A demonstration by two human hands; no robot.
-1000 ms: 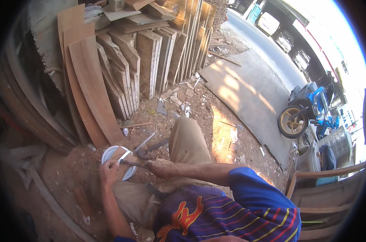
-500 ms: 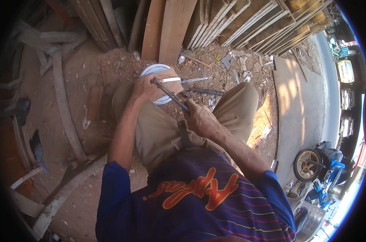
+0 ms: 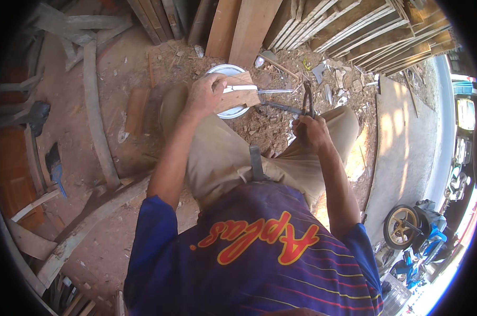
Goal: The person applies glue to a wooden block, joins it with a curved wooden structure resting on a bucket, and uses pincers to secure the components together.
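Note:
My left hand (image 3: 203,96) is over the left side of a wooden board (image 3: 243,98), its thumb and fingers pinched together. Whatever lies between those fingertips is too small to make out. A white strip (image 3: 247,88) lies along the board, which rests across a round white bucket (image 3: 223,69) between my knees. By my right knee, my right hand (image 3: 314,131) is closed around a dark metal tool with two curved arms, like pincers (image 3: 308,95). A dark bar-like tool (image 3: 283,107) stretches from the board toward that hand. Just above it is a thin pale rod (image 3: 278,91).
Planks (image 3: 255,31) and stacked wooden frames (image 3: 354,31) lean at the far side. Wood chips and debris litter the ground. Long timbers (image 3: 91,116) lie to the left, near a blue-handled brush (image 3: 58,176). A flat sheet (image 3: 401,142) and a motorcycle wheel (image 3: 401,226) are at the right.
My right hand has drawn the pincer-like tool away from my left hand, rightward to my right knee. The left hand remains at the board. The whole view has shifted slightly.

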